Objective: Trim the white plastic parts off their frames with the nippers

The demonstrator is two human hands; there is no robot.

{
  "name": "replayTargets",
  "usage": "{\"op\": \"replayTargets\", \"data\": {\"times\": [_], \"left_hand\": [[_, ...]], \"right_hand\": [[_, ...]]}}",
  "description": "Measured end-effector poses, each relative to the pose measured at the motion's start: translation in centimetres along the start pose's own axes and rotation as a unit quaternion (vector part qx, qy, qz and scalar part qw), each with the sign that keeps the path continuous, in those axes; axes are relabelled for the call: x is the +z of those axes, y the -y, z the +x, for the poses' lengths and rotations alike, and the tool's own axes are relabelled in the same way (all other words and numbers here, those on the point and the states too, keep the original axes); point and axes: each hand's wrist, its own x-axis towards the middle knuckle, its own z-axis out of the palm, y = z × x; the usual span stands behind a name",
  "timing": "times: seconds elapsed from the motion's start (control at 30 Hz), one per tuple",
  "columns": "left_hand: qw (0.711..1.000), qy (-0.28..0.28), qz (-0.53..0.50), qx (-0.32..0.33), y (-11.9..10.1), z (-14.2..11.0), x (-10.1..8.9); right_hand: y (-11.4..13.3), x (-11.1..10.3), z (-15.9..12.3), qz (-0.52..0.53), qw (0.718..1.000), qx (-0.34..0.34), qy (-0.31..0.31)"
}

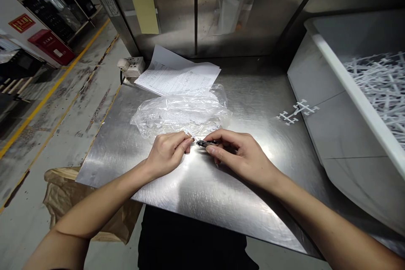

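Note:
My left hand (171, 149) is closed, pinching a small white plastic piece (194, 138) that is mostly hidden by the fingers. In my right hand (242, 152) is a nail clipper (205, 143), its jaws right beside the white piece. Whether the jaws touch the piece is too small to tell. Just beyond both hands lies a clear plastic bag (180, 112) with small white bits showing through it. To the right, a branched white plastic sprue (297, 112) rests on the metal table (202, 198).
A grey bin (341, 93) heaped with white sprues (382, 88) stands on the right. Printed sheets (180, 71) and a power socket (136, 66) sit at the back. Below the table's left edge is a brown paper bag (72, 196). A metal panel (174, 8) rises behind.

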Motion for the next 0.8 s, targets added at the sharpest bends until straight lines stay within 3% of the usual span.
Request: {"op": "replayTargets", "data": {"times": [0.47, 0.8], "left_hand": [[1.000, -0.013, -0.002, 0.013, 0.0, 0.0, 0.0], [1.000, -0.002, -0.002, -0.027, -0.1, 0.0, 0.2]], "right_hand": [[0.1, -0.1, 0.0, -0.008, 1.000, -0.014, 0.004], [-0.3, 1.4, 0.0, 0.113, 0.992, 0.055, -0.014]]}}
